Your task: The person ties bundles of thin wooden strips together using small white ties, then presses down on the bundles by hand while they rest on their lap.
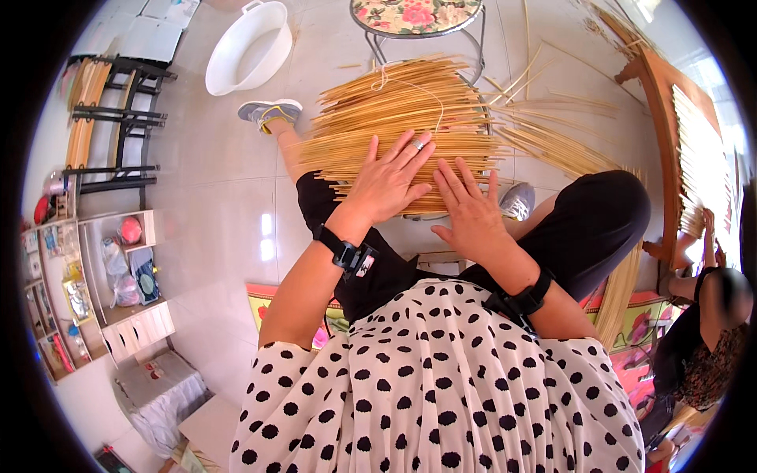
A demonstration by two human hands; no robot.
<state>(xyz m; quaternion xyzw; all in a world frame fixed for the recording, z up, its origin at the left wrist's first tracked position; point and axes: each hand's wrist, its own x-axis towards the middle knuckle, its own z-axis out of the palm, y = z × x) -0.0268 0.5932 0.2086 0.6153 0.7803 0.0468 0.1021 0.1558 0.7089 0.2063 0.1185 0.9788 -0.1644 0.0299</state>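
A mat of thin straw-coloured stalks (355, 106) lies in front of me, its stalks running side by side from left to right with uneven ends. My left hand (390, 177) rests flat on its near part, fingers stretched out, a ring on one finger. Beside it, my right hand (469, 201) also lies flat on the stalks with the fingers spread. A white string (432, 93) loops across the top of the mat and runs down toward my left fingers. Neither hand grips anything. What supports the mat is mostly hidden beneath it.
Loose stalks (564, 146) spread over the floor to the right. A flower-patterned round stool (418, 16) and a white basin (272, 51) stand beyond the mat. At far right, a person (710, 315) sits by a wooden frame (658, 134) holding stalks. Shelves (98, 292) line the left.
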